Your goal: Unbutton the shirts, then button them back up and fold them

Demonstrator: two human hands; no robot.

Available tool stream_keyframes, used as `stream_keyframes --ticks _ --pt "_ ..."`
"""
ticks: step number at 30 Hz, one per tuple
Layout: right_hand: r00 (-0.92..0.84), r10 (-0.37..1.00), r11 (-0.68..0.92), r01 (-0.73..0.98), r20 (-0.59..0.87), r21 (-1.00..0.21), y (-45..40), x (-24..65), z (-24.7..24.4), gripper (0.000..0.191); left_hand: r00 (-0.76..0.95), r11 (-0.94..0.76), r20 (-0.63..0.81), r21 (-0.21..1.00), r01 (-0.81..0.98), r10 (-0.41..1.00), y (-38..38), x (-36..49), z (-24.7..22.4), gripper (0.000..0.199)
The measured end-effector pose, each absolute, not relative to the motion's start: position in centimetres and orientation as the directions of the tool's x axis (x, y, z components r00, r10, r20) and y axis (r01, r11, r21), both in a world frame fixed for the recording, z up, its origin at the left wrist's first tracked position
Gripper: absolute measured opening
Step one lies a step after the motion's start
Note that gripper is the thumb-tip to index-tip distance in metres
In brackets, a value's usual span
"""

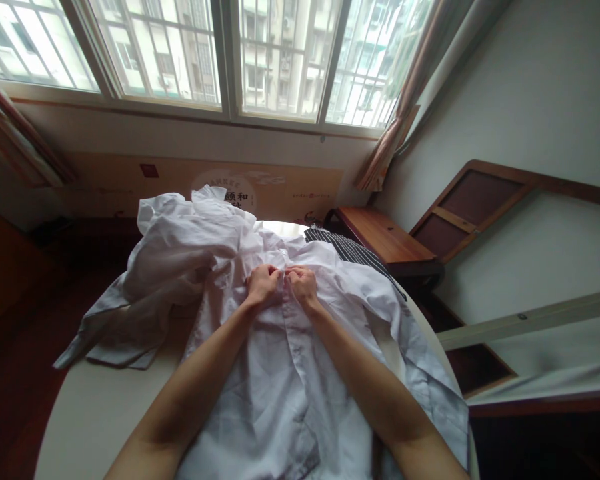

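Observation:
A white button-up shirt (265, 393) lies front side up on a round white table (85, 413), its collar toward the window and its sleeves spread to the sides. My left hand (263, 283) pinches the front placket a little below the collar. Close beside it, my right hand (301, 283) grips the other side of the same placket, fingers bent. The fingertips nearly meet; any button between them is too small to make out. One button shows above the hands near the collar.
More crumpled white clothing (180, 240) is heaped at the table's far left. Black-and-white striped cloth (353, 250) lies at the far right edge. Beyond stand a wooden chair (380, 233) and a barred window (280, 60) with curtains (387, 147).

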State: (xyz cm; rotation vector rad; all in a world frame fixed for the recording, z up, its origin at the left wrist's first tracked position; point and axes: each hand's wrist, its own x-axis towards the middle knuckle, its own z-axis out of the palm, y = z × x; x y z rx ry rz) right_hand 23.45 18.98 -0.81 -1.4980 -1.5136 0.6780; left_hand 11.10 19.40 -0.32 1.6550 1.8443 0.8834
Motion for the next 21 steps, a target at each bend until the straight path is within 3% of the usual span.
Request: stream_keyframes --ticks 4,9,15,21 --pt "0.044 0.982 0.124 0.596 0.186 -0.793 19.5 24.2 0.3 0.016 -0.11 0.023 0.058 0.786 0.618 0.992 19.6 11.0 -0.5 0.024" --pt "-0.017 0.949 0.226 0.737 0.316 -0.638 19.5 24.1 1.2 0.01 -0.094 0.008 0.046 0.863 0.506 0.995 20.1 10.8 -1.1 0.024" --pt "-0.008 0.916 0.264 0.764 0.4 -0.589 19.1 23.6 0.8 0.008 -0.079 0.003 0.026 0.939 0.345 0.997 20.4 10.8 -1.8 0.023" --pt "-0.015 0.839 0.328 0.812 0.544 -0.483 18.4 23.4 0.3 0.011 -0.103 -0.011 0.043 0.956 0.292 0.994 20.3 11.1 -1.9 0.029"
